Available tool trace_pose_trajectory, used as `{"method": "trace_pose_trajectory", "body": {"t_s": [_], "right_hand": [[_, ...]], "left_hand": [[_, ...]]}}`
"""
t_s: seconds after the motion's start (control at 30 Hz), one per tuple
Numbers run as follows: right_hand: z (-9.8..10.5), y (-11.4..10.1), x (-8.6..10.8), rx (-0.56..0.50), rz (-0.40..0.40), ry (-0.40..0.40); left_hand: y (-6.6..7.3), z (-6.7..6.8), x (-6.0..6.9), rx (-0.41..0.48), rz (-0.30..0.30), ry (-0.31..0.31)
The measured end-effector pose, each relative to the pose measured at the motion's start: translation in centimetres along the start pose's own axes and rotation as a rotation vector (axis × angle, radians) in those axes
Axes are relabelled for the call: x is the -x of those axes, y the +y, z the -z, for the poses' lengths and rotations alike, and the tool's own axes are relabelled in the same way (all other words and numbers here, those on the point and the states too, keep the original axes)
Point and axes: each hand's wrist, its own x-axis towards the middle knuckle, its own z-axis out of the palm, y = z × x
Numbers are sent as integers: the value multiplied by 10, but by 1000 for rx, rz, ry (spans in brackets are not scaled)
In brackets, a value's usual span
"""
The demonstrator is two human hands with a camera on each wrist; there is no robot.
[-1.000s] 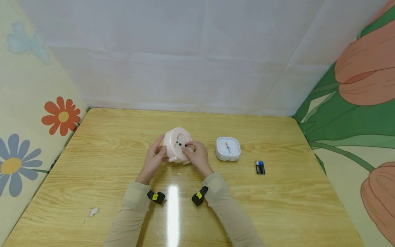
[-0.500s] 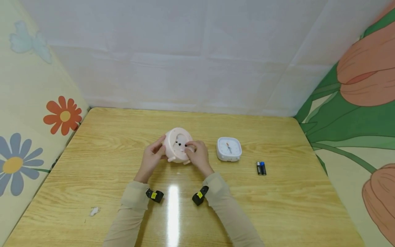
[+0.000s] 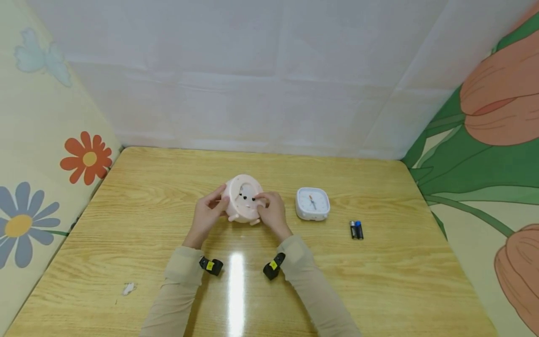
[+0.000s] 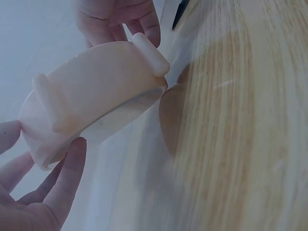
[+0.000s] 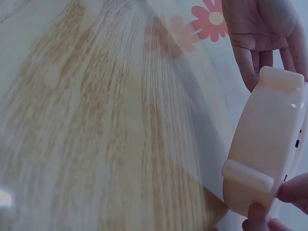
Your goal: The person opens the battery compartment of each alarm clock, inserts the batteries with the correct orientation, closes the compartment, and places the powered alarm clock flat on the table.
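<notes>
A pale pink round alarm clock (image 3: 238, 209) is tilted up between both hands over the table, its recessed back with small black knobs facing the head camera. Its two stubby feet point toward the person, and the left wrist view shows them on the rounded side of the clock (image 4: 103, 79). The left hand (image 3: 207, 219) grips the clock's left rim with thumb and fingers. At the right edge of the back, the right hand (image 3: 273, 213) pinches the clock near a black knob. Its exact fingertip contact is partly hidden. The clock's dial faces away from the head view.
A white square alarm clock (image 3: 312, 205) lies face up right of the hands. Two batteries (image 3: 359, 230) lie side by side farther right. A small white scrap or worn patch (image 3: 128, 288) shows at the table's front left. A white sheet (image 3: 236, 103) hangs behind the table.
The right thumb has shifted from over the back's recess toward its right edge, uncovering more of the back. The pink clock has turned slightly; the left hand keeps its grip.
</notes>
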Motion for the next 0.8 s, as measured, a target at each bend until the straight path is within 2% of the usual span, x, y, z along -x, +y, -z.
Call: {"method": "trace_pose_trajectory", "body": {"t_s": [0.23, 0.47, 0.8], "right_hand": [[2, 5, -3, 4, -10, 17], [2, 8, -7, -63, -138, -38], [3, 7, -8, -183, -245, -78]], "left_hand": [[1, -3, -2, -30, 21, 15], [0, -2, -2, -19, 38, 3], [-1, 1, -2, -23, 58, 4]]}}
